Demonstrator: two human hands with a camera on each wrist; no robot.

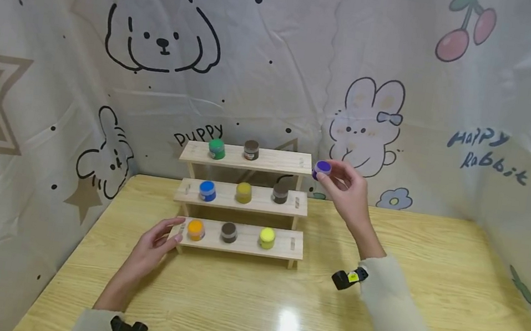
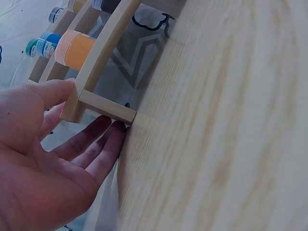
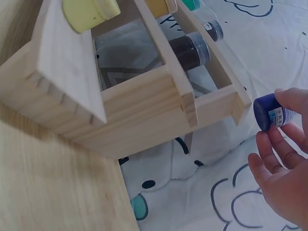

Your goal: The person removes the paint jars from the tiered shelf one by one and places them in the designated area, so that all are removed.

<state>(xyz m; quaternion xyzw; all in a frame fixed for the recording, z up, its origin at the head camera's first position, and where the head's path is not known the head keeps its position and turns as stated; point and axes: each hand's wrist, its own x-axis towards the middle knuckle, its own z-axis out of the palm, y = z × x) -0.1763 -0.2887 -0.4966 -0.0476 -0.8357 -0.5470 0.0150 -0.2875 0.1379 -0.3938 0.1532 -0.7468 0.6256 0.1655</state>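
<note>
A small paint pot with a purple lid point(image 1: 322, 169) is pinched between the thumb and fingers of my right hand point(image 1: 351, 196), just past the right end of the top shelf. In the right wrist view the pot point(image 3: 268, 113) looks dark blue and carries a white label. My left hand point(image 1: 150, 248) holds the left end of the three-step wooden rack point(image 1: 247, 248) at its lowest shelf. The left wrist view has the thumb against the board's end and the fingers by the leg. Nearest that hand stands an orange paint pot point(image 1: 195, 229).
The bottom shelf also bears a dark brown pot point(image 1: 228, 232) and a yellow pot point(image 1: 267, 238). On the middle shelf are blue point(image 1: 208, 191), mustard point(image 1: 244, 192) and dark point(image 1: 280, 193) pots. Green point(image 1: 217, 148) and brown point(image 1: 251, 150) pots stand on top. A printed curtain point(image 1: 277, 77) hangs behind.
</note>
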